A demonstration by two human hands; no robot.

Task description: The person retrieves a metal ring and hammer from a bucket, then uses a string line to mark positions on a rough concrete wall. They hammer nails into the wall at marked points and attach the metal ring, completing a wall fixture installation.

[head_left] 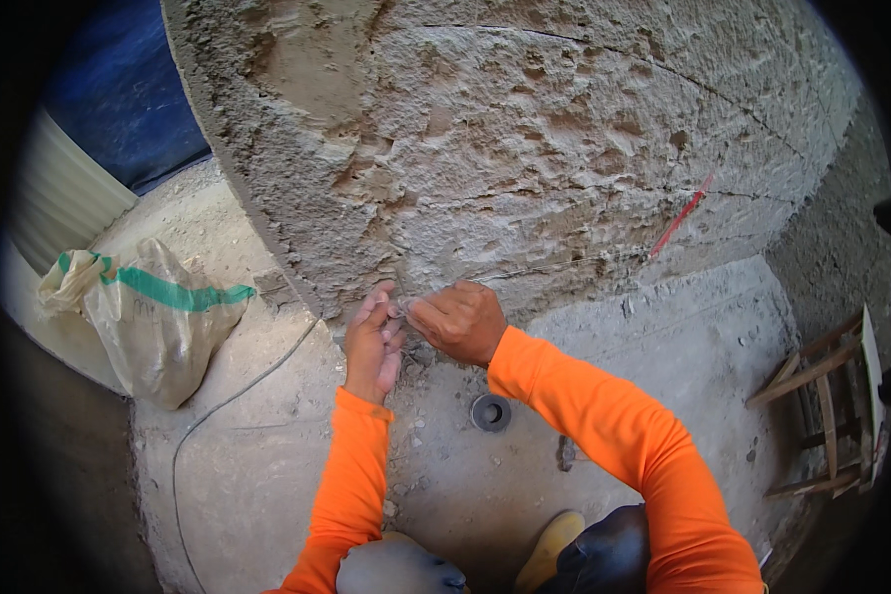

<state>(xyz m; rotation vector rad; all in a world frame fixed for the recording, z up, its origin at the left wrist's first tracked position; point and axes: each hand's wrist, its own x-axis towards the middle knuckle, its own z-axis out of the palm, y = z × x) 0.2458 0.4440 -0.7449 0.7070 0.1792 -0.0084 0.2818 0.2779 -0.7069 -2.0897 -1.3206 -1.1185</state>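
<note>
Both hands meet low in front of a rough, chipped wall (pixel 525 148), close to where it joins the floor. My left hand (pixel 371 342) is palm up with its fingers curled toward the right hand. Just beside it, my right hand (pixel 463 322) is closed in a pinch, thumb and forefinger against the left fingertips. Something small and pale seems to sit between the fingertips; it is too small to name. A thin line crosses the wall to the right of my right hand, and I cannot tell whether it is string or a crack.
A pale sack with a green band (pixel 173 317) stands at the left. A grey cable (pixel 230 398) curves over the concrete floor. A round grey pipe opening (pixel 490 413) lies below my right hand. A wooden stool (pixel 827 406) is tipped at the right. A red strip (pixel 680 220) marks the wall.
</note>
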